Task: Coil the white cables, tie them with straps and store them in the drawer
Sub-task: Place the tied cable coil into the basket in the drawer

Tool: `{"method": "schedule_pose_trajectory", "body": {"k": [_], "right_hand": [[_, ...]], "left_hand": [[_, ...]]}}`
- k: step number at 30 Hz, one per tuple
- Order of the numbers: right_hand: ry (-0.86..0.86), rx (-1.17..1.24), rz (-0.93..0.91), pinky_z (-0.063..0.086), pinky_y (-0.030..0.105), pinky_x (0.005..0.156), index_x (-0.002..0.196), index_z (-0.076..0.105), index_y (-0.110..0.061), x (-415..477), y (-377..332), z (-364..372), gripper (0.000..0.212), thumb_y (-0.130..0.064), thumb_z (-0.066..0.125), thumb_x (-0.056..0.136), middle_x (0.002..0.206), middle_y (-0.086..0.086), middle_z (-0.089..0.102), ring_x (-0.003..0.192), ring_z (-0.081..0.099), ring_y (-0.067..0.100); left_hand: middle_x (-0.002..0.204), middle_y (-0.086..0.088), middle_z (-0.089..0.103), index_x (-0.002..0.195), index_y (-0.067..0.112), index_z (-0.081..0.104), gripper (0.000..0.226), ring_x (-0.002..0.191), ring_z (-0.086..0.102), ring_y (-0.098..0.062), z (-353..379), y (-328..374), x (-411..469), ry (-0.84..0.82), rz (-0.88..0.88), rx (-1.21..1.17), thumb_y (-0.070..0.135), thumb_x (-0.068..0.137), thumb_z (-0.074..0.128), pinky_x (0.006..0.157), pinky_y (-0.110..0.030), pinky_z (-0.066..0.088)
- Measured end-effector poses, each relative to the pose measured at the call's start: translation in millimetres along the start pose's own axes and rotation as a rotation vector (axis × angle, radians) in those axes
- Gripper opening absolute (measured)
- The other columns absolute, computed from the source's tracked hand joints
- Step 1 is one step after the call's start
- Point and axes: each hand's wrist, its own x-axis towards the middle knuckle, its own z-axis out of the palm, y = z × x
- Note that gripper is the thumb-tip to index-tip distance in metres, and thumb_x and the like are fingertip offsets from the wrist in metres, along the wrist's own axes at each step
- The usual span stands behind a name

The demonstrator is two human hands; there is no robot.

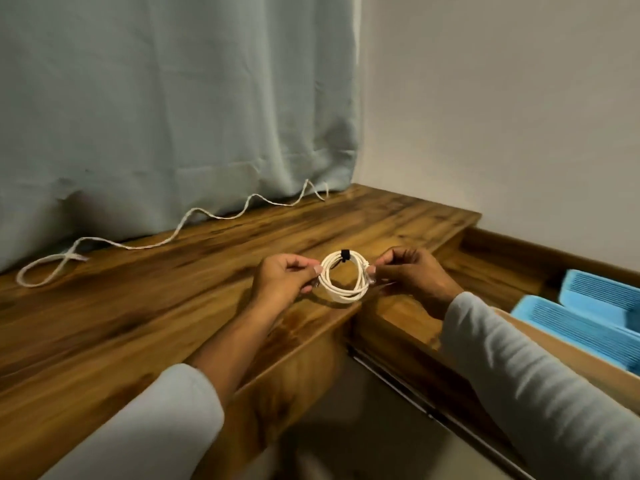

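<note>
While a black strap (344,254) binds it, both hands (289,276) (408,270) pinch the coiled cable (341,285)

Pale blue-grey curtain (173,116) hanging in folds behind a dark-grained wooden desk (138,306), hem touching its far edge. Plain off-white wall (502,98) to the right, meeting the curtain at the corner. Dim warm light; greyish floor (346,427) below.
</note>
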Motion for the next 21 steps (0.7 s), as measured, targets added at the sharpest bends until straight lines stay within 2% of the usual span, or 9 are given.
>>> {"method": "schedule_pose_trajectory", "body": {"k": [2, 6, 9, 14, 21], "right_hand": [[0.051, -0.038, 0.030, 0.062, 0.035, 0.068, 0.100, 0.068, 0.012, -19.8, 5.2, -38.8, 0.022, -0.001, 0.078, 0.086, 0.093, 0.025, 0.074, 0.082, 0.071, 0.031], [0.082, -0.074, 0.105, 0.064, 0.039, 0.080, 0.098, 0.073, 0.003, -63.6, 12.6, -104.1, 0.011, -0.002, 0.074, 0.089, 0.098, 0.025, 0.076, 0.087, 0.074, 0.032], [0.133, -0.052, 0.184, 0.065, 0.036, 0.078, 0.099, 0.071, 0.006, -93.5, 14.5, -143.3, 0.011, 0.001, 0.070, 0.089, 0.095, 0.024, 0.075, 0.086, 0.074, 0.030], [0.182, -0.017, 0.304, 0.065, 0.035, 0.077, 0.106, 0.068, 0.013, -125.8, 29.9, -192.3, 0.016, 0.006, 0.067, 0.092, 0.098, 0.026, 0.074, 0.086, 0.074, 0.031], [0.191, -0.073, 0.509, 0.064, 0.041, 0.081, 0.101, 0.070, 0.006, -152.4, 66.1, -226.8, 0.012, 0.010, 0.068, 0.091, 0.105, 0.029, 0.073, 0.092, 0.075, 0.033]], "left_hand": [[0.090, -0.012, 0.077, 0.096, 0.006, 0.078, 0.010, 0.076, 0.068, -0.016, 38.2, 0.0, -4.8, -0.082, 0.003, 0.019, 0.002, 0.087, 0.077, 0.065, -0.017, 0.057], [0.090, -0.007, 0.079, 0.094, 0.010, 0.081, 0.013, 0.080, 0.073, -0.015, 107.6, -3.0, -16.9, -0.189, 0.003, 0.079, 0.003, 0.084, 0.081, 0.071, -0.025, 0.058], [0.087, -0.006, 0.079, 0.095, 0.011, 0.081, 0.012, 0.074, 0.071, -0.013, 153.4, -1.4, -25.9, -0.243, 0.032, 0.179, 0.005, 0.085, 0.080, 0.066, -0.023, 0.056], [0.094, -0.003, 0.077, 0.102, 0.014, 0.078, 0.013, 0.087, 0.073, -0.016, 214.3, -3.3, -41.6, -0.391, 0.096, 0.376, 0.010, 0.089, 0.077, 0.084, -0.035, 0.062], [0.101, 0.003, 0.074, 0.103, 0.020, 0.077, 0.011, 0.095, 0.068, -0.013, 262.5, -19.2, -56.8, -0.663, 0.218, 0.787, 0.022, 0.095, 0.070, 0.085, -0.035, 0.058]]}}
